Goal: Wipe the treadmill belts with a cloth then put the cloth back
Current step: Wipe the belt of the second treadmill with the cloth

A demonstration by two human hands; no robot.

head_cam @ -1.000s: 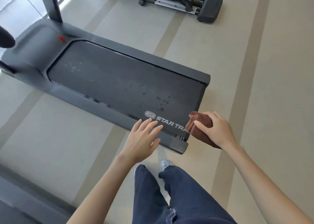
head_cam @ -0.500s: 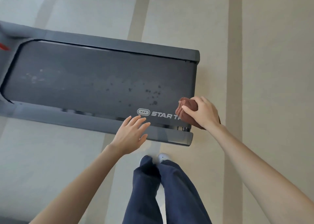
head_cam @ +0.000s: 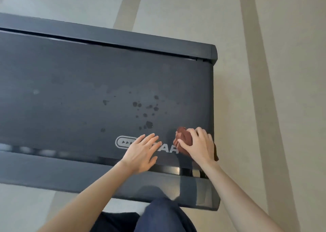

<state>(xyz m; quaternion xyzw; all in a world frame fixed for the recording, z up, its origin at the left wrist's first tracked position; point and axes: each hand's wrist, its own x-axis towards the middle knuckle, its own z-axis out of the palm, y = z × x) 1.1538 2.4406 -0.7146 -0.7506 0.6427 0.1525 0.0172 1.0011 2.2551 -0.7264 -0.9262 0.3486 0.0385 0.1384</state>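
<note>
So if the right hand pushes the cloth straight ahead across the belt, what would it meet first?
Probably the dark spots on the belt, just up-left of the cloth under the right hand; nothing else lies before them.

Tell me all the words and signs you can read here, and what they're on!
"AR" in big pale letters on the dark grey treadmill belt; the open left hand covers the letters before it, and the right hand pressing the folded reddish-brown cloth hides whatever follows.
A pale rounded logo badge with small arrow shapes sits left of those letters; it holds no words.
No other text is readable.
</note>
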